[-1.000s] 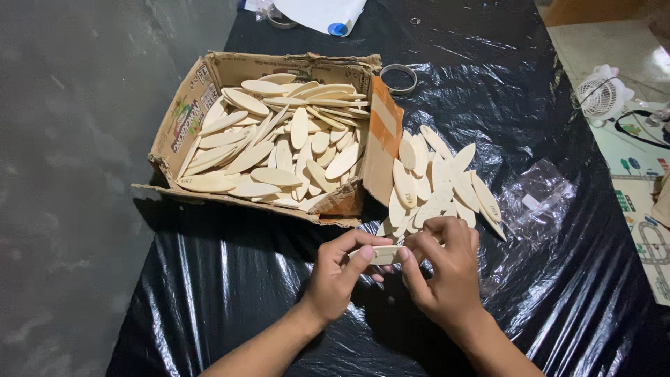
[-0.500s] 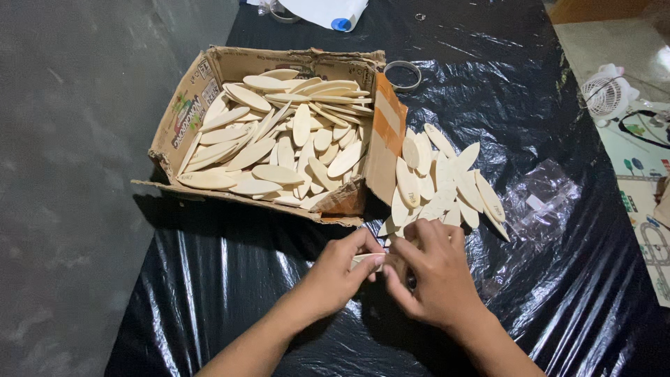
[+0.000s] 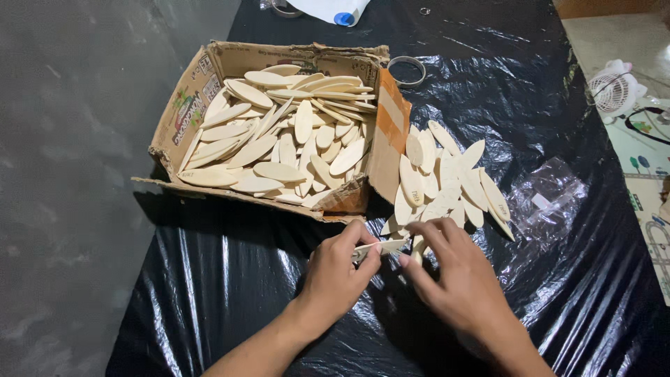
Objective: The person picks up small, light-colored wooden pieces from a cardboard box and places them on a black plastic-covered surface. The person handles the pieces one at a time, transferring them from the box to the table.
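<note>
- Cardboard box (image 3: 183,115), upper left of frame: near flap folded down, wooden ovals heaped inside.
- Left hand (image 3: 336,274), lower centre: fingertips pinch a thin wooden oval (image 3: 380,247), held edge-on over the black plastic sheet (image 3: 230,279).
- Right hand (image 3: 462,287): fingers loosely spread, touching the loose oval pile (image 3: 447,178), grasping nothing visible.

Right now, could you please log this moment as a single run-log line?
left hand: pinches wooden piece | right hand: fingers at loose pile | cardboard box: open, full | surface: black plastic sheet
</note>
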